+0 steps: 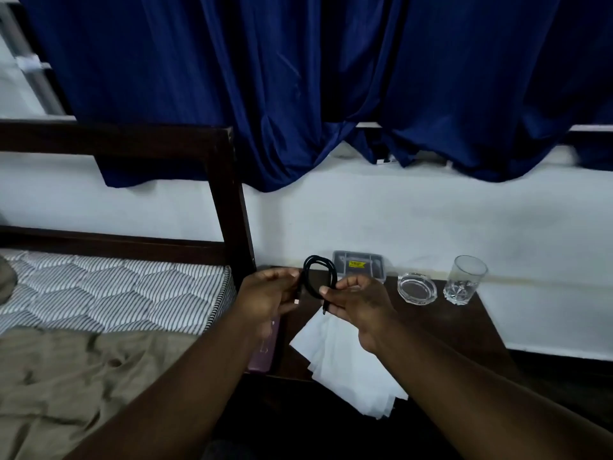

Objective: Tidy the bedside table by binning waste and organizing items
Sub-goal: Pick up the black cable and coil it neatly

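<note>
A black cable (319, 273) is looped into a coil above the dark wooden bedside table (464, 330). My left hand (265, 295) pinches the coil's left side, where a small white plug end shows. My right hand (356, 303) pinches the right side, with a black plug end sticking out below its thumb. White sheets of paper (345, 363) lie on the table under my hands and hang over its front edge. A purple flat object (265, 350) lies at the table's left edge, partly hidden by my left wrist.
A clear plastic box (360, 263) sits at the back of the table against the white wall. To its right stand a glass ashtray (417, 288) and a drinking glass (464, 279). The bed with striped mattress (116, 290) lies left; blue curtains (298, 78) hang above.
</note>
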A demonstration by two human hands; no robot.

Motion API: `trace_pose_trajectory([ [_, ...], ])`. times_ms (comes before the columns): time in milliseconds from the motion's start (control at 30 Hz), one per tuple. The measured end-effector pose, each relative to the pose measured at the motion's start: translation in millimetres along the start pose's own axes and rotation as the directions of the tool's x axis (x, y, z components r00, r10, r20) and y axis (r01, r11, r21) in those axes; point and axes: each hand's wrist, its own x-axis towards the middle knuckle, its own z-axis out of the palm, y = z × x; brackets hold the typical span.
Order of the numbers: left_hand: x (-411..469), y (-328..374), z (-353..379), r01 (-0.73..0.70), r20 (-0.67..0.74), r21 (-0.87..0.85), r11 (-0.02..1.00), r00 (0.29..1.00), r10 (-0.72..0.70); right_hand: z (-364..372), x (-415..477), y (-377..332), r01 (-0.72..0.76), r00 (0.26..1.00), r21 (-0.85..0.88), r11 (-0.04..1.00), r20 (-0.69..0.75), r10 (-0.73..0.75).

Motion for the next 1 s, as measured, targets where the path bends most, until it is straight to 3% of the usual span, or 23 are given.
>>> trace_pose_trajectory([
  [267,70.9,-31.0,-17.4,-0.034,-0.171,0.253,0.967,0.982,0.079,32.1,73.0,38.5,-0.048,0.999,-0.107,0.993,-0.025,0.045],
  [567,157.1,-72.1,-41.6,0.030,-0.266,0.372,0.928,0.961,0.075,66.5,151.2,99.2,-0.107,0.990,-0.169,0.980,-0.111,0.089],
  [733,187.3,-89.7,-44.6,0.043,-0.290,0.644,0.764,0.938,0.191,75.5,185.5,127.3,-0.154,0.980,-0.232,0.960,-0.161,0.119],
  [1000,210.7,-103.4,-43.1,0.073,-0.283,0.797,0.599,0.922,0.264,88.1,215.1,145.5,-0.073,0.979,-0.530,0.845,-0.200,-0.040],
])
